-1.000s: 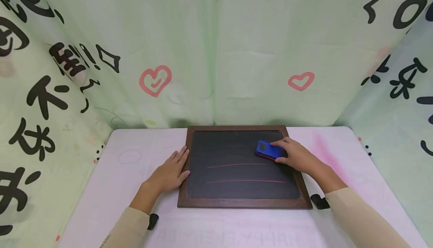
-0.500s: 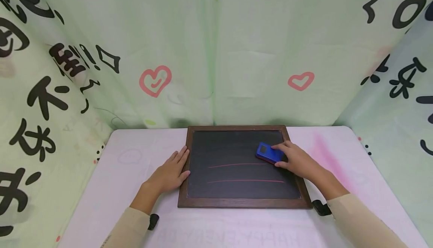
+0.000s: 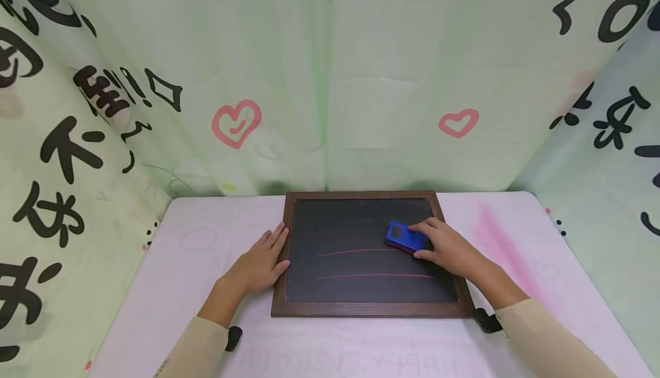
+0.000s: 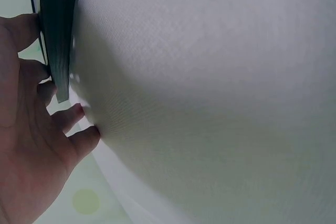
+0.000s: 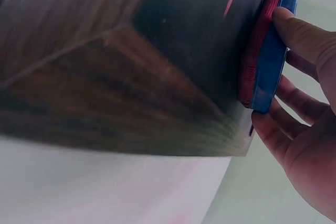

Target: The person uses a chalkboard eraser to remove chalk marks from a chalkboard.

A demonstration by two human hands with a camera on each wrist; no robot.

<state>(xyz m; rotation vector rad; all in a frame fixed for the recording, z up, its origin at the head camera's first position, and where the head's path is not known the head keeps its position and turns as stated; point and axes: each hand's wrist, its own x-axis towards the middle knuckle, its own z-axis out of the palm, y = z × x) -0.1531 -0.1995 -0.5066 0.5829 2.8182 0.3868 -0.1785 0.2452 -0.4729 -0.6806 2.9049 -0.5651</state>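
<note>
A small blackboard [image 3: 340, 223] in a brown wooden frame [image 3: 371, 309] lies on the table, with two pink lines [image 3: 375, 276] across its lower half. My right hand [image 3: 451, 249] grips a blue board eraser [image 3: 406, 236] between thumb and fingers, over the upper line's right end. In the right wrist view the red felt side [image 5: 256, 51] of the eraser faces the board. My left hand [image 3: 256, 263] rests against the frame's left edge, fingers extended. In the left wrist view, the thumb and some fingertips [image 4: 32, 69] touch the frame, and others reach the tabletop.
The white table [image 3: 206, 223] bears a pink smear [image 3: 500, 235] on its right and faint lettering near the front. Pale green curtains [image 3: 381, 80] with hearts and black characters stand behind and on both sides. Black wrist cameras [image 3: 234, 338] sit below both sleeves.
My right hand has moved the eraser slightly left and toward me, onto the right end of the upper pink line. The left hand and the board have stayed still.
</note>
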